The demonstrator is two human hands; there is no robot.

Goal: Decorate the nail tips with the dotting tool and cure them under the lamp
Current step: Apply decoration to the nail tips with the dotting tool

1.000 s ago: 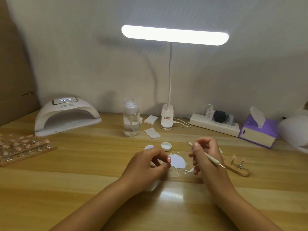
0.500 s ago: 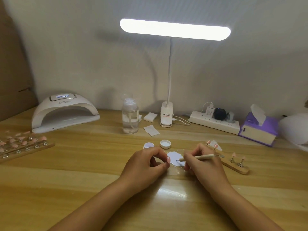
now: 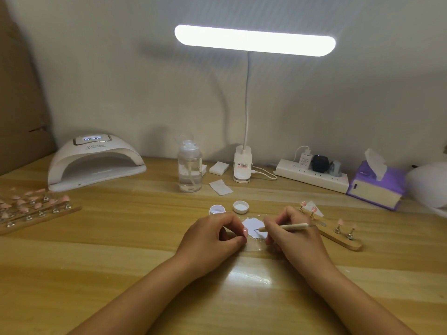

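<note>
Gripping the dotting tool [image 3: 285, 227] pen-style, right hand [image 3: 296, 241] sets its tip on the white paint patch [image 3: 252, 226] mid tabletop [image 3: 121, 243]; left hand [image 3: 209, 240], fingers curled, pinches a pink nail tip [image 3: 245, 232] just beside the patch. Wooden stand [image 3: 344, 240] sits just right of the right hand; tip rack [image 3: 36, 210] at left edge and curing lamp [image 3: 94, 163] back-left stand well apart.

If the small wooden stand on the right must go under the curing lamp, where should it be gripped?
Probably its bare rounded near end, pinching the long edges of the wooden stand from the right: nail tips stand upright along its top, and the right hand with the dotting tool crowds the far end.
</note>
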